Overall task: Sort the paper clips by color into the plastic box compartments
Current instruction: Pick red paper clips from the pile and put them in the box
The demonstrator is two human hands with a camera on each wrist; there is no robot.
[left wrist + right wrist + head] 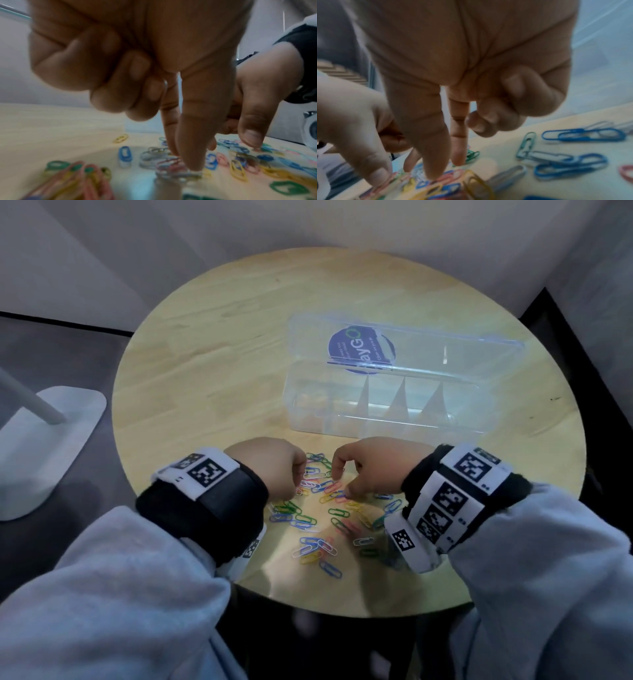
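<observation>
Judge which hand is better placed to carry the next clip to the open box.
Right, probably. The right hand sits directly in front of the plastic box, thumb and forefinger down on the paper clips. The left hand also touches the pile but lies left of the box.

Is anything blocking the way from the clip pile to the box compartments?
Nothing visible does. The clear plastic compartment box stands open just beyond the scattered coloured paper clips, lid raised at its far side; only bare round wooden table lies between.

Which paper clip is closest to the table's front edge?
The blue paper clip lying alone at the bottom of the pile; every other clip sits farther back toward the hands.
</observation>
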